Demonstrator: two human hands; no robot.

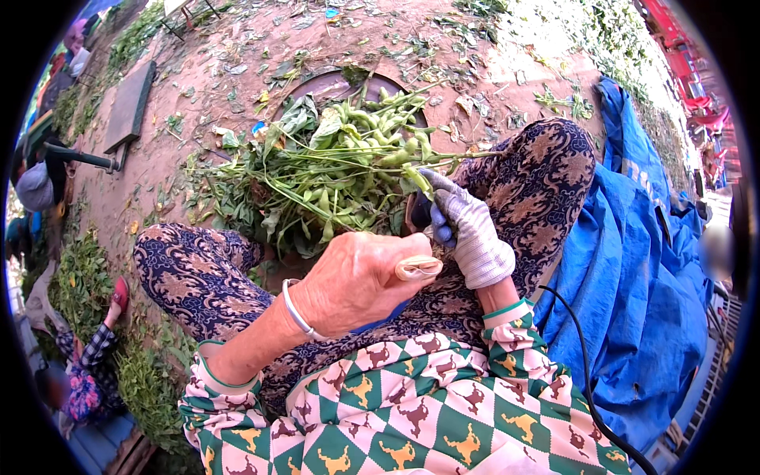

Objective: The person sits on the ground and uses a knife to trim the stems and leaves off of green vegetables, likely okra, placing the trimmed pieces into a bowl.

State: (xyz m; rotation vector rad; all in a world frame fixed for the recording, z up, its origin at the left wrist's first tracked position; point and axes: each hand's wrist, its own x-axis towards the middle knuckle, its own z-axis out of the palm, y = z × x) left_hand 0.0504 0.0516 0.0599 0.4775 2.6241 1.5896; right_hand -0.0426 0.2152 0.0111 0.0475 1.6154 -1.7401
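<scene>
My left hand (354, 273), bare with a pale bracelet at the wrist, is closed in front of my lap. From the fist sticks the end of a tan, rolled or handle-like thing (418, 268); its kind does not show. Beside it is my right hand (475, 229) in a whitish glove with blue fingertips. Its fingers are closed at a green bean pod (417, 179) on a stem. A heap of uprooted bean plants (317, 186) with plump green pods lies between my knees, partly over a round brown basin (385, 81).
Blue tarpaulin (625, 277) lies bunched at my right, with a black cable (582, 356) running past my sleeve. Fallen leaves litter the earthen ground (229, 55). Another person (87, 364) is at the far left, near leafy green plants (154, 388). A low dark board (131, 107) stands farther off.
</scene>
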